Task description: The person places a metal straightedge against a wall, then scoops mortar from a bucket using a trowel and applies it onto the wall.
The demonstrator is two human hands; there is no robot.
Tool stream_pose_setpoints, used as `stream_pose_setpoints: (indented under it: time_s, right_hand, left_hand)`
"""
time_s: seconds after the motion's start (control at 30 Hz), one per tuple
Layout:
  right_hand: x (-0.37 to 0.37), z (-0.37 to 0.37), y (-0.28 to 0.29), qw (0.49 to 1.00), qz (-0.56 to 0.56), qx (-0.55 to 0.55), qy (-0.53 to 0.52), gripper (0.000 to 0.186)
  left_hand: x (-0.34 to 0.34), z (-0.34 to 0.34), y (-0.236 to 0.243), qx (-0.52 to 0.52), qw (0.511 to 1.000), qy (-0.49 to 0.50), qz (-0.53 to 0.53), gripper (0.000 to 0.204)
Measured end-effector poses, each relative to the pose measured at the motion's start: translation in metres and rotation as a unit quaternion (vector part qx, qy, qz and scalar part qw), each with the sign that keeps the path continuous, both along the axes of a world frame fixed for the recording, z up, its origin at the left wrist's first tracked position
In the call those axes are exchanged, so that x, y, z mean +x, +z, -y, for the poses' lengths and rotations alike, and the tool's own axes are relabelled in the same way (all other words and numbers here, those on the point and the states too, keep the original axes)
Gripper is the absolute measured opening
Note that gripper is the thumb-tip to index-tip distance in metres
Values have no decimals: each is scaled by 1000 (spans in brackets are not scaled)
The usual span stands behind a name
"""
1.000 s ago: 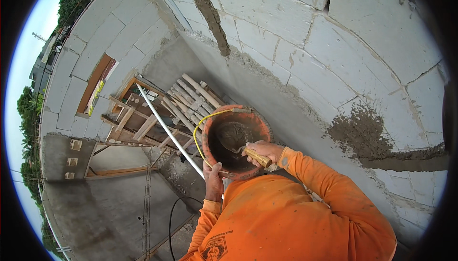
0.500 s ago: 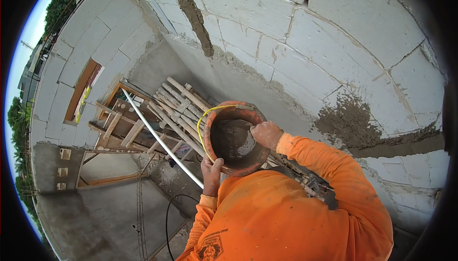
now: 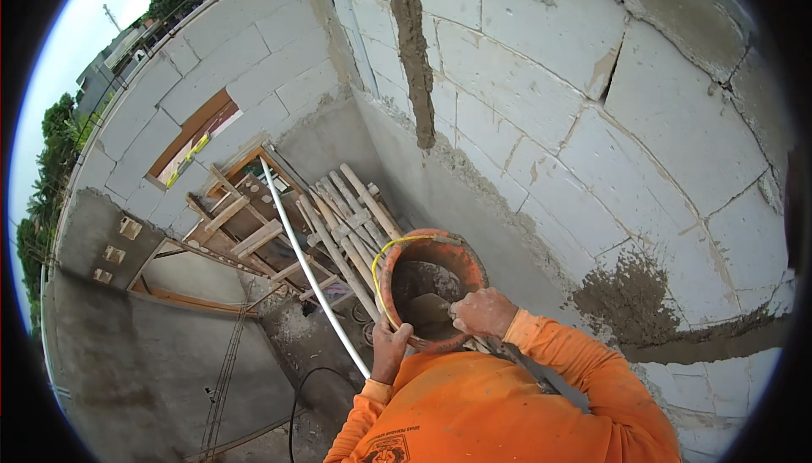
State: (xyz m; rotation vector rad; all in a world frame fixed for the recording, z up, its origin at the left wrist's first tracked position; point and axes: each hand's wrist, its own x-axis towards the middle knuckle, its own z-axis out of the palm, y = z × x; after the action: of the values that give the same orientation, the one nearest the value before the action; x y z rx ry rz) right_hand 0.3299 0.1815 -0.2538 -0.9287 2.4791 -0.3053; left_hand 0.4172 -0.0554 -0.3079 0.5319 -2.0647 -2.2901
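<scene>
An orange bucket [image 3: 475, 273], caked with grey mortar, tilts in front of my chest. A yellow handle [image 3: 380, 273] loops along its left side. My left hand [image 3: 391, 351] grips the near left rim, thumb over the edge. At the near right rim, my right hand [image 3: 485, 312] is closed around a trowel whose handle is hidden in the fist. The grey trowel blade [image 3: 430, 308] reaches inside the bucket, over wet mortar [image 3: 419, 281] on its inner wall and bottom.
To the right stands a white block wall [image 3: 541, 82] with a vertical mortar strip [image 3: 409, 40] and a rough mortar patch [image 3: 628, 298]. Bamboo poles [image 3: 359, 209] lie beyond the bucket. A white pipe [image 3: 309, 273] slants beside wooden framing [image 3: 237, 218]. A black cable [image 3: 296, 395] hangs lower left.
My right hand has turned and drawn toward the near side of the bucket, and the trowel blade now shows. My left hand keeps its hold on the rim. The whole view has shifted.
</scene>
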Motion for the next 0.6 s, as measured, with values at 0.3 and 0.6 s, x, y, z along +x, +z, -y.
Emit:
stream_pose_setpoints:
  time_s: [0.3,0.6]
  right_hand:
    - [-49,14,-1,982,-49,177,46,23]
    - [-60,19,-19,977,-204,63,7,19]
  left_hand:
    - [1,3,9,-69,997,-4,20,19]
    - [-9,6,-9,-196,978,-67,16,34]
